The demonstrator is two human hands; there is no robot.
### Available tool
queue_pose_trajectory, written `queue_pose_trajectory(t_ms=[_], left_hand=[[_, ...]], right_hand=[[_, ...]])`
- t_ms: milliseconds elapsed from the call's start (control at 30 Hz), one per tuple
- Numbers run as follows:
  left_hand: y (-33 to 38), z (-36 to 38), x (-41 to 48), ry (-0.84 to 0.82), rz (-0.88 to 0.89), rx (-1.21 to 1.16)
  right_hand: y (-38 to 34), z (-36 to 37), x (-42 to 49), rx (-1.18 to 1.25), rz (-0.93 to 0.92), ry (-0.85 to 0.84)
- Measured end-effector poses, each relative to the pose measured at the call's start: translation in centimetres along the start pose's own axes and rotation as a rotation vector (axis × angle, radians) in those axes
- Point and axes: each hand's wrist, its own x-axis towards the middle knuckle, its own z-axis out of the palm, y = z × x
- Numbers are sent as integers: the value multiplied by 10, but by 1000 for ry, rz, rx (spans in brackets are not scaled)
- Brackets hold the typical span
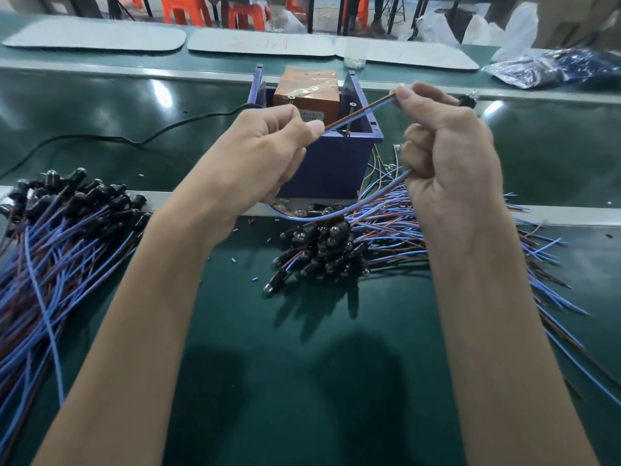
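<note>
Head view: left hand (268, 153) pinches the wire pair (356, 114) near its free end. Right hand (447, 156), fist curled, pinches it by the black socket (467, 101). The pair is taut above the blue machine (332, 166). Suggest aligning both lead tips flush before feeding, with steady tension.

— Where are the arms?
— Both bare forearms come up from the near edge of the tabletop (302, 364) and angle inward toward its middle.
— And the hands?
— The left hand (268, 153) is curled, with thumb and forefinger pinching a wire (356, 114). The right hand (447, 156) sits slightly higher. Its fingertips pinch the same wire and its lower fingers are folded round it.
</note>
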Motion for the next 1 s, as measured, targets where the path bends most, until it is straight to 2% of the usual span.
queue_pose_trajectory(t_ms=[467, 600, 700, 833, 933, 1000], left_hand=[[-3, -11, 2, 85, -9, -89], [-1, -5, 4, 187, -2, -201], [1, 5, 7, 173, -3, -294], [2, 19, 8, 166, 38, -370], [3, 26, 8, 195, 72, -413], [4, 30, 8, 236, 71, -441]], right_hand=[[1, 1, 0, 97, 11, 54], [0, 0, -2, 36, 35, -6], [4, 5, -5, -80, 74, -96], [6, 7, -3, -72, 85, -130], [6, 4, -2, -82, 88, -172], [5, 0, -1, -173, 81, -171]])
